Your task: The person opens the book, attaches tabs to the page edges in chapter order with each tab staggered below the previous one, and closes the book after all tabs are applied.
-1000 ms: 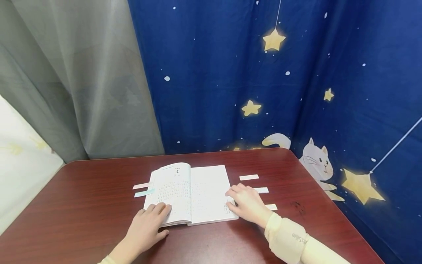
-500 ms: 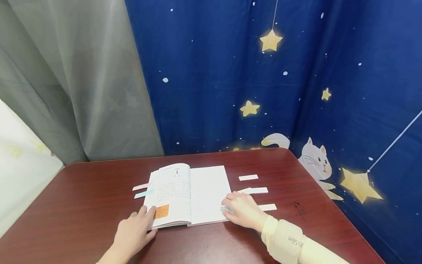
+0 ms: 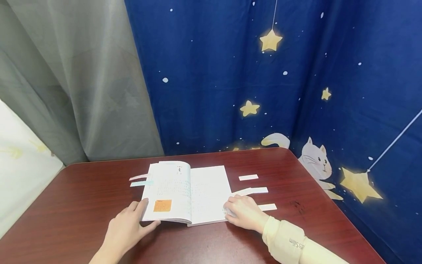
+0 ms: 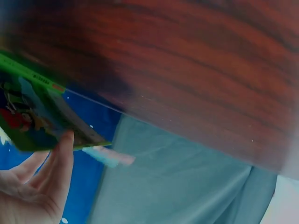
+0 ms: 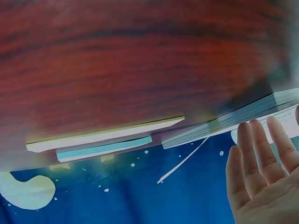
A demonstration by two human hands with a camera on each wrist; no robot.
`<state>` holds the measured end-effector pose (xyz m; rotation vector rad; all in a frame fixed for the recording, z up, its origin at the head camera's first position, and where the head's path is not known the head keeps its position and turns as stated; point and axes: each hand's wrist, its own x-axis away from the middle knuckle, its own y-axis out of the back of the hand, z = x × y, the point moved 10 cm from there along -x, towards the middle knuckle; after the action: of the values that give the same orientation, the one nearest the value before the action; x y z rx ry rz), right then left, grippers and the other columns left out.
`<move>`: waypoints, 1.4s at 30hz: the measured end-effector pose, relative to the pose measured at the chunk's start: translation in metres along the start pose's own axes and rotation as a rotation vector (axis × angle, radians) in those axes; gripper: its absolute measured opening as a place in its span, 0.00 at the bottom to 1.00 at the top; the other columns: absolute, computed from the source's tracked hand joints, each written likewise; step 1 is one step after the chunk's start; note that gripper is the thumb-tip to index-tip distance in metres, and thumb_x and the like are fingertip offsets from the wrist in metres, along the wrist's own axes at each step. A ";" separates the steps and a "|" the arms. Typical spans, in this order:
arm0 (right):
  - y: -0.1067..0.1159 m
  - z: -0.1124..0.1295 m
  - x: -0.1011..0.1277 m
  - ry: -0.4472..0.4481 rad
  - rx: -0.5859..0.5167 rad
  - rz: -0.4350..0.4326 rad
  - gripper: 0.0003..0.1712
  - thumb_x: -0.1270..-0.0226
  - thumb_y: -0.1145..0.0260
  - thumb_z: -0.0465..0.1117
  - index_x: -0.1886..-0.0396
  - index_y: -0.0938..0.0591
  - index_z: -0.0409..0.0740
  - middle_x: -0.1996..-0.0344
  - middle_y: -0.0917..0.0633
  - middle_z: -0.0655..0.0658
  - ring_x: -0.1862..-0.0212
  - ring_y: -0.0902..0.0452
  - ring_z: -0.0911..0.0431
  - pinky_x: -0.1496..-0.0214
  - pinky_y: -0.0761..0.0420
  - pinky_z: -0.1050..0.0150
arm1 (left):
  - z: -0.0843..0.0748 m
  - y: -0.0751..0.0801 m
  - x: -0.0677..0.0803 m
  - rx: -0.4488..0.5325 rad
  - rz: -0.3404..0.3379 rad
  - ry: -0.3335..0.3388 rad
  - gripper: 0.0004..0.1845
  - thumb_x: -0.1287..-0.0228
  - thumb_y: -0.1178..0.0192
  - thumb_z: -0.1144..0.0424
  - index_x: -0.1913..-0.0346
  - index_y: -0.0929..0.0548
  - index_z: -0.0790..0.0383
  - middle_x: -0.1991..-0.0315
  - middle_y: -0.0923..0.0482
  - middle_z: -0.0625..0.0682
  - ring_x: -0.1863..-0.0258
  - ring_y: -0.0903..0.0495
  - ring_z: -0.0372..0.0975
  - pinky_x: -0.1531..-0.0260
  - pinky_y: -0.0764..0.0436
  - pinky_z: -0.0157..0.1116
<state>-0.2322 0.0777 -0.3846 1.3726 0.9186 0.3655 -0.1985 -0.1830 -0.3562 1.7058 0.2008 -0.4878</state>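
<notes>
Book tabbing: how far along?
Done, apparently: an orange note sits on the book's left page, and two tabs stick out of its left edge. In hand: left hand lifts the left side; right hand presses the right page. Left: three strips beside the book.

Wooden table (image 3: 82,205) — open book (image 3: 204,190), paper strips (image 3: 248,177) (several).
</notes>
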 end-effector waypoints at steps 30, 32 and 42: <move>0.001 -0.022 -0.007 -0.184 -0.252 0.046 0.17 0.35 0.50 0.52 0.57 0.22 0.50 0.64 0.19 0.52 0.60 0.24 0.59 0.64 0.25 0.59 | -0.097 -0.005 -0.028 0.329 -0.153 -0.289 0.49 0.58 0.34 0.50 0.33 0.48 0.60 0.48 0.29 0.54 0.54 0.28 0.41 0.65 0.25 0.41; 0.001 -0.024 -0.008 -0.207 -0.296 0.043 0.17 0.34 0.53 0.53 0.54 0.24 0.51 0.62 0.19 0.52 0.57 0.24 0.58 0.61 0.26 0.58 | -0.101 -0.010 -0.028 0.321 -0.117 -0.297 0.48 0.57 0.35 0.50 0.33 0.47 0.59 0.45 0.31 0.53 0.52 0.29 0.41 0.63 0.26 0.41; 0.002 -0.031 -0.006 -0.230 -0.313 0.043 0.15 0.38 0.47 0.48 0.52 0.26 0.56 0.60 0.22 0.57 0.60 0.25 0.61 0.62 0.26 0.60 | -0.115 -0.039 -0.023 0.257 0.058 -0.364 0.43 0.55 0.38 0.45 0.35 0.40 0.56 0.48 0.30 0.52 0.53 0.29 0.42 0.65 0.27 0.42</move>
<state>-0.2583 0.0948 -0.3789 1.1196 0.6136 0.3588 -0.2106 -0.0605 -0.3676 1.8302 -0.1815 -0.7969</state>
